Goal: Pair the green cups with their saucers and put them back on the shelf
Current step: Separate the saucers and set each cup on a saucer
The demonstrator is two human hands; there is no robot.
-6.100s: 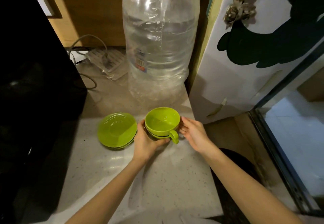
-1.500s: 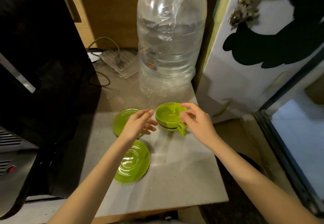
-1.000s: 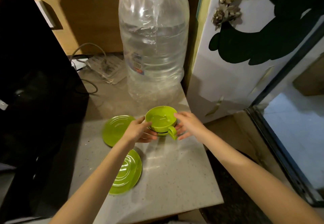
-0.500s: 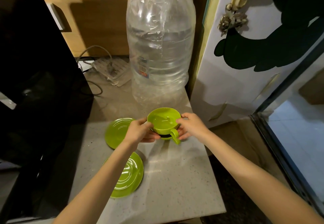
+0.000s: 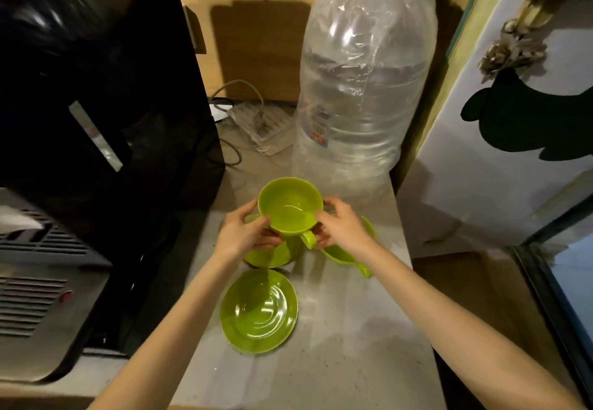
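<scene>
I hold a green cup (image 5: 290,207) with both hands, lifted above the stone counter (image 5: 346,329), its handle toward me. My left hand (image 5: 244,236) grips its left side and my right hand (image 5: 343,230) its right side. A second green cup (image 5: 338,253) sits on the counter under my right wrist, partly hidden. One green saucer (image 5: 271,254) lies below the lifted cup, mostly covered by my left hand. Another green saucer (image 5: 258,310) lies bare, closer to me.
A big clear water bottle (image 5: 362,88) stands right behind the cups. A black appliance (image 5: 96,105) and a grey vented one (image 5: 32,281) wall off the left. A power strip (image 5: 263,124) with cables lies at the back. A white panel (image 5: 497,153) borders the right.
The upper cup has come off the cup it was nested in and risen to the left, over the far saucer. The lower cup stayed on the counter.
</scene>
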